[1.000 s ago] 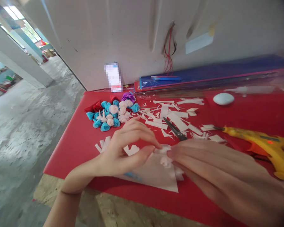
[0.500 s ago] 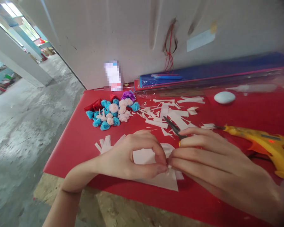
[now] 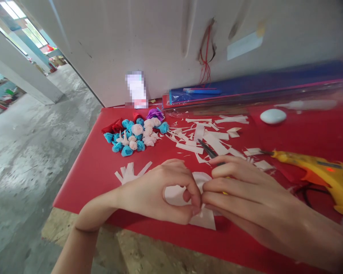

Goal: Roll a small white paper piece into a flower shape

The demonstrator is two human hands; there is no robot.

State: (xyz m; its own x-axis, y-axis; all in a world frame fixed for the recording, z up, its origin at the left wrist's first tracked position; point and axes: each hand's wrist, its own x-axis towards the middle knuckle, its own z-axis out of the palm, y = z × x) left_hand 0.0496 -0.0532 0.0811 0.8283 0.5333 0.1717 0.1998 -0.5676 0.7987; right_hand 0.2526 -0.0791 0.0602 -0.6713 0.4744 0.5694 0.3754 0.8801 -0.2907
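Note:
My left hand (image 3: 167, 192) is curled into a ring, its thumb and forefinger pinching a small piece of white paper (image 3: 202, 210). The fingertips of my right hand (image 3: 254, 201) meet it there and grip the same piece, which they mostly hide. Beneath both hands lies a larger cream paper piece (image 3: 207, 220) on the red tabletop (image 3: 246, 247). Dark scissor blades (image 3: 207, 148) stick out past my right fingers, the handles being largely covered. Left of my left hand are several white paper strips (image 3: 128, 172).
Paper flowers (image 3: 137, 130) in blue, pale pink, red and purple cluster at the back left. Paper scraps (image 3: 214, 140) are scattered beyond my hands. On the right lie a yellow glue gun (image 3: 311, 161) and a white egg-shaped object (image 3: 273, 116). A blurred phone (image 3: 137, 90) leans on the wall.
Both hands stay close together, with small shifts of the fingers around the pinched paper. My right hand has moved slightly down and left, and the view has shifted a little.

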